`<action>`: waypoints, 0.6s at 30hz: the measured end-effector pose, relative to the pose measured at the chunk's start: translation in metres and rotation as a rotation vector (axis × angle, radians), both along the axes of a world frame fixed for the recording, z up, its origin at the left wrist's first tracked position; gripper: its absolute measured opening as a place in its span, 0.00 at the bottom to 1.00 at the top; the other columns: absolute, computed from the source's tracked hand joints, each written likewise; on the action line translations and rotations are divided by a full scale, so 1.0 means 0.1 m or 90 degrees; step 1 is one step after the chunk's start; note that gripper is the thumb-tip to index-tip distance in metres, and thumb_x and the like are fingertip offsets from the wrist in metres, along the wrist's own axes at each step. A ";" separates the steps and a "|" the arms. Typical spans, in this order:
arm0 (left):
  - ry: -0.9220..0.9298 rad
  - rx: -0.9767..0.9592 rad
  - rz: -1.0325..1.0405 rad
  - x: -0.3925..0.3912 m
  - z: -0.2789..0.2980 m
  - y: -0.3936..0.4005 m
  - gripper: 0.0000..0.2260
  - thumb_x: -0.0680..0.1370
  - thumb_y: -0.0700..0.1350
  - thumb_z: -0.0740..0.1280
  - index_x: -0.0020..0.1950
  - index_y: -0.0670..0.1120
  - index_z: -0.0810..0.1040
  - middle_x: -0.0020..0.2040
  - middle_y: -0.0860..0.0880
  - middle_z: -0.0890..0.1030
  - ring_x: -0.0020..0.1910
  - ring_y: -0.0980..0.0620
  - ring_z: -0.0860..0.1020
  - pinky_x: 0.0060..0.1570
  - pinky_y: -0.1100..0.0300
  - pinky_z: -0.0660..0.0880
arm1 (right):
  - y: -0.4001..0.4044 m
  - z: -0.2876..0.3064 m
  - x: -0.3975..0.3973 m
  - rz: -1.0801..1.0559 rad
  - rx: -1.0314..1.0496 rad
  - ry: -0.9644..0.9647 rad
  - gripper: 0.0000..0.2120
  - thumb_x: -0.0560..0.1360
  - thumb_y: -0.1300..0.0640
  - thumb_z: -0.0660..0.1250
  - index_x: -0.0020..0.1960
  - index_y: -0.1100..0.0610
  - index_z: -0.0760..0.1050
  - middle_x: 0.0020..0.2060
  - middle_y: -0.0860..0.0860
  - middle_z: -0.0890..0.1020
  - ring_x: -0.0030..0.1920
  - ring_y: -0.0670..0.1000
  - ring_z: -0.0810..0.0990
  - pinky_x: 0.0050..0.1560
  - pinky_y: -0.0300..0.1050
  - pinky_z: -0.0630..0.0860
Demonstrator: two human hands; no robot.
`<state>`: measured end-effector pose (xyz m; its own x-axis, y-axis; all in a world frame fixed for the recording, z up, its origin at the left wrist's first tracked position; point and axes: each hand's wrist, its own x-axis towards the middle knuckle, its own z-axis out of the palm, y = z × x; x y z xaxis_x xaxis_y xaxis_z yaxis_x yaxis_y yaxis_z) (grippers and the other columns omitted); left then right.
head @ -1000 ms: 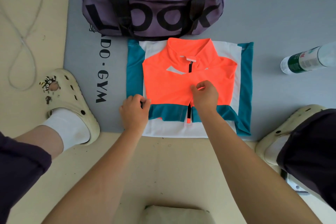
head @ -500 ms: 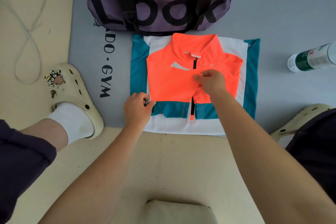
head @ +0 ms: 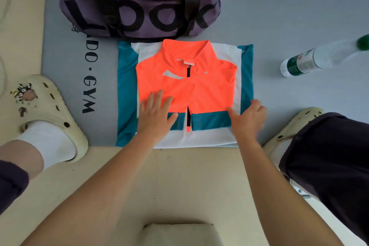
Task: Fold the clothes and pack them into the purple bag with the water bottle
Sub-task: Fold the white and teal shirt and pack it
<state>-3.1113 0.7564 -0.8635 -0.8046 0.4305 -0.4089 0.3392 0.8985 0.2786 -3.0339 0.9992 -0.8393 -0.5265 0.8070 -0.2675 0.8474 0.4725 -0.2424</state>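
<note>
A folded orange, teal and white zip-up top (head: pixel 185 86) lies flat on the grey mat (head: pixel 279 26), just below the purple bag (head: pixel 139 2) with black lettering. My left hand (head: pixel 155 116) lies flat on the top's lower left part, fingers spread. At the top's lower right edge my right hand (head: pixel 247 120) rests with fingers relaxed, a little blurred. A clear water bottle (head: pixel 317 58) with a green label and cap lies on its side on the mat at the right.
My feet in cream clogs stand on either side: one (head: pixel 50 114) at the left, one (head: pixel 295 126) at the right by my dark trouser leg. A thin cord (head: pixel 4 62) loops on the beige floor at the far left. A pale block (head: pixel 179 233) sits at the bottom.
Both hands have let go of the fabric they pinched. The left hand now lies flat on the top; the right hand has moved from the zip to the right edge.
</note>
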 end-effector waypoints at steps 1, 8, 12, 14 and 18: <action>-0.004 -0.012 0.021 0.00 0.01 0.06 0.23 0.80 0.59 0.58 0.73 0.51 0.67 0.77 0.45 0.60 0.76 0.42 0.57 0.71 0.43 0.55 | 0.09 0.02 0.05 -0.033 -0.025 -0.045 0.39 0.66 0.39 0.75 0.65 0.61 0.66 0.59 0.59 0.72 0.60 0.62 0.72 0.56 0.57 0.69; -0.050 0.139 0.067 0.08 0.33 0.67 0.08 0.77 0.48 0.64 0.49 0.46 0.79 0.46 0.47 0.77 0.51 0.43 0.75 0.48 0.52 0.68 | 0.43 0.01 0.23 0.011 -0.298 -0.198 0.21 0.65 0.42 0.77 0.43 0.56 0.72 0.37 0.50 0.78 0.37 0.51 0.79 0.42 0.47 0.78; -0.307 0.266 0.201 0.31 0.39 1.15 0.11 0.76 0.49 0.65 0.37 0.45 0.76 0.32 0.52 0.76 0.37 0.48 0.75 0.38 0.54 0.71 | 0.61 0.05 0.29 0.011 -0.429 -0.099 0.11 0.69 0.53 0.77 0.38 0.56 0.77 0.33 0.48 0.80 0.30 0.42 0.77 0.25 0.29 0.69; -0.378 0.334 0.271 0.38 0.37 1.41 0.08 0.76 0.48 0.68 0.37 0.48 0.79 0.33 0.53 0.78 0.35 0.50 0.76 0.42 0.52 0.75 | 0.71 0.11 0.33 -0.011 -0.547 -0.053 0.11 0.70 0.54 0.77 0.48 0.58 0.81 0.39 0.50 0.83 0.38 0.46 0.81 0.34 0.31 0.75; -0.476 0.357 0.352 0.41 0.29 1.87 0.11 0.71 0.55 0.74 0.39 0.51 0.75 0.30 0.56 0.74 0.31 0.54 0.73 0.33 0.57 0.71 | 0.82 0.18 0.37 -0.022 -0.757 0.035 0.13 0.73 0.60 0.74 0.56 0.60 0.81 0.49 0.54 0.85 0.50 0.51 0.84 0.51 0.40 0.78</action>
